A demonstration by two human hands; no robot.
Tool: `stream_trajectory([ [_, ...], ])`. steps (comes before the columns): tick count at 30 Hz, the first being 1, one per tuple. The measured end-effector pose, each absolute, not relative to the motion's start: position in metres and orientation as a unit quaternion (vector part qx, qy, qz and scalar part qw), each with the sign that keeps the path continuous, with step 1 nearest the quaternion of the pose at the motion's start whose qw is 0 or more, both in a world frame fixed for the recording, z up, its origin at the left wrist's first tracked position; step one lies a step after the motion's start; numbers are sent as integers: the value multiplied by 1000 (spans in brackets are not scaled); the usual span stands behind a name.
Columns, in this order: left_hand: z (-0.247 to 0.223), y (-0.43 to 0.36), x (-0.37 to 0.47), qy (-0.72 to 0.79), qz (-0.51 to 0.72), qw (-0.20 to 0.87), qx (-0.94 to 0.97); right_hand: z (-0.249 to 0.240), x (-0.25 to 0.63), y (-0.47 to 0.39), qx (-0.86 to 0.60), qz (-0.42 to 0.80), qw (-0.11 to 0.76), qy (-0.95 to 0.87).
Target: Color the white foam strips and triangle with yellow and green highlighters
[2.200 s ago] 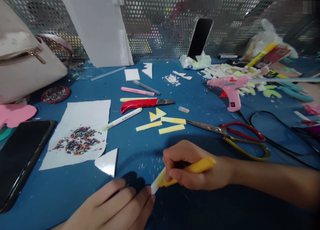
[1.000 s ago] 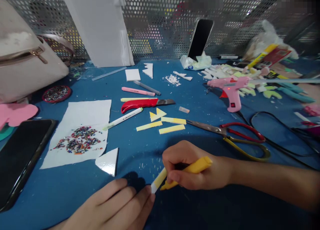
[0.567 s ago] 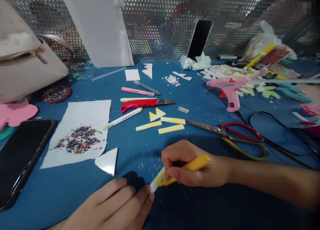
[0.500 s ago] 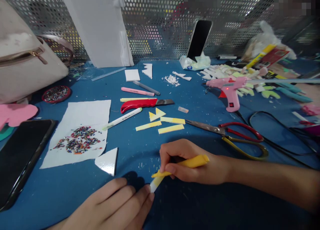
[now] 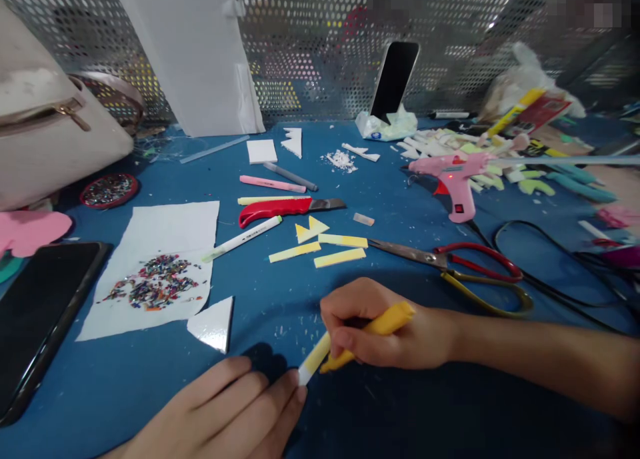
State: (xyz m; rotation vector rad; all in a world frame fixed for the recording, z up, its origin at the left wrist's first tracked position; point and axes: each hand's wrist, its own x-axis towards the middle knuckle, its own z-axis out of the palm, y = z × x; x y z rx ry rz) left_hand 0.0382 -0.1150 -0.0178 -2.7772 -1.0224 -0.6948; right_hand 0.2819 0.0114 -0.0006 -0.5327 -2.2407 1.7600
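My right hand grips a yellow marker, its tip low beside the right edge of a small strip. This strip is yellow along most of its length and white at the near end. My left hand pinches that white end between fingertips, against the blue table. Beyond my hands lie several yellow-coloured strips and a zigzag-cut yellow piece. A glossy white offcut rests left of them, above my left hand.
Scissors lie right of the strips, and a red-handled cutter behind them. A pink glue gun stands at the right with its cable. Beads cover part of a paper sheet. One phone lies left; another phone leans upright.
The marker tip has moved off the strip's surface to its right edge, slightly nearer me. My left hand still holds the strip's end. The whole view has shifted slightly.
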Motion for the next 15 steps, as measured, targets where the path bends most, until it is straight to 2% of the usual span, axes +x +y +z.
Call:
stream_trajectory([
  [7, -20, -113, 36, -327, -241, 45, -913, 0, 281, 11, -185, 601, 130, -766],
  [15, -21, -122, 39, -359, -170, 92, -913, -2, 282, 12, -197, 610, 122, -758],
])
